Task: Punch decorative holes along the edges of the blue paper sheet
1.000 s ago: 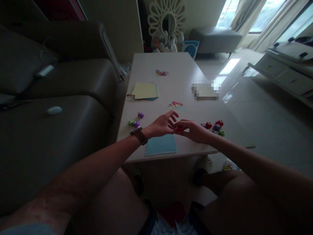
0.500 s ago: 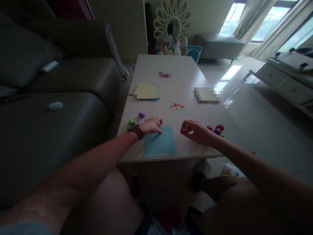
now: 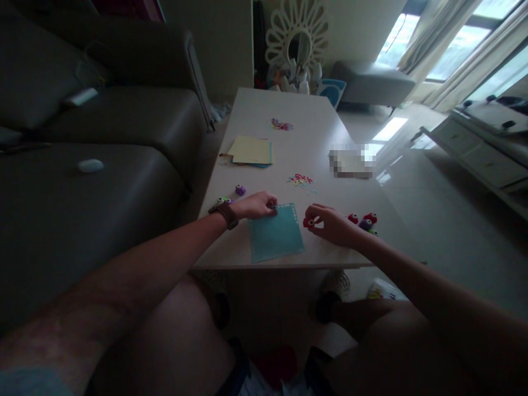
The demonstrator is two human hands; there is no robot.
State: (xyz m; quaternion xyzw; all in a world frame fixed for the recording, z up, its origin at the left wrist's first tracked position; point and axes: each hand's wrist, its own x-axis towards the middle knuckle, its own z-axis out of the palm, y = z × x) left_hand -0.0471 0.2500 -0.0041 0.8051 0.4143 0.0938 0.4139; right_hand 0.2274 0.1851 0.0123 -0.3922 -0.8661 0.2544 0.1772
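Observation:
A blue sheet of paper (image 3: 276,236) lies at the near edge of the table, slightly turned, with small punched holes along its borders. My left hand (image 3: 258,205) pinches its upper left edge between thumb and fingers. Just right of the sheet, my right hand (image 3: 333,224) is closed around a small red craft punch (image 3: 307,223), which is apart from the paper. Beyond that hand sits a group of similar punches in red, purple (image 3: 365,224) and green. A purple punch (image 3: 240,190) and a partly hidden green one (image 3: 220,201) are near my left wrist.
On the white table (image 3: 301,104) are a stack of coloured paper (image 3: 250,150), a near pile of punched-out bits (image 3: 300,179) and a farther pile (image 3: 281,125). A blurred-out object (image 3: 352,164) lies at the right edge. A sofa (image 3: 136,165) stands left.
My left hand has gone from resting with fingers spread to pinching the blue sheet's edge. The sheet has turned and shifted slightly right. My right hand keeps the red punch in nearly the same place.

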